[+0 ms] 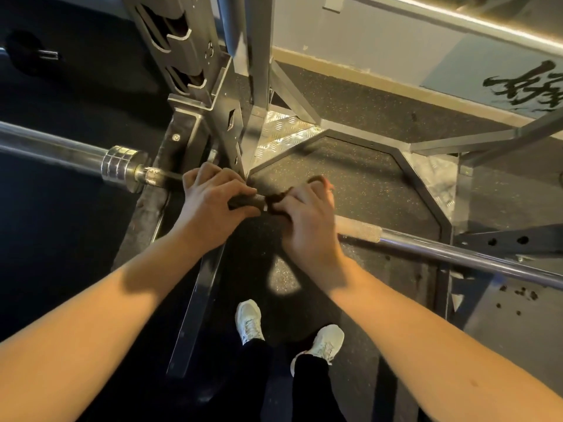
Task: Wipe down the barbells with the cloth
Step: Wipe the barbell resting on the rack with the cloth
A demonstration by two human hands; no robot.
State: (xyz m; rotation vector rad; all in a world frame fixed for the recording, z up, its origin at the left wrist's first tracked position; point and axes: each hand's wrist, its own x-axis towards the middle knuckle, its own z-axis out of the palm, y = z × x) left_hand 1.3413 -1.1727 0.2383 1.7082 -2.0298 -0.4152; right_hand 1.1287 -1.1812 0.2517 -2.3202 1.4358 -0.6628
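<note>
**A:** Where does the long chrome steel barbell (457, 254) lie?

**B:** It runs from the far left, past its ringed silver collar (122, 166), in front of the grey steel rack upright (195, 71), and off to the near right. It seems to rest on the rack, probably so the shaft sits at arm height for wiping.

**A:** And the person's left hand (210, 205)?

**B:** It is clenched over the shaft right of the collar, fingers curled across the top. That looks like a steadying grip, to stop the bar rolling under the rubbing.

**A:** The cloth?

**B:** The dark brown cloth (281, 197) is bunched on the shaft just beside the left hand. The right hand (304, 217) grasps cloth and bar together, and a fold pokes out past its fingers on the far side.

**A:** What remains?

**B:** To the right, the pale knurled section (359, 228) and the smooth shaft beyond are bare of cloth, so the wiping likely heads that way. Below, white trainers (249, 321) stand on the black speckled rubber floor (350, 184).
</note>
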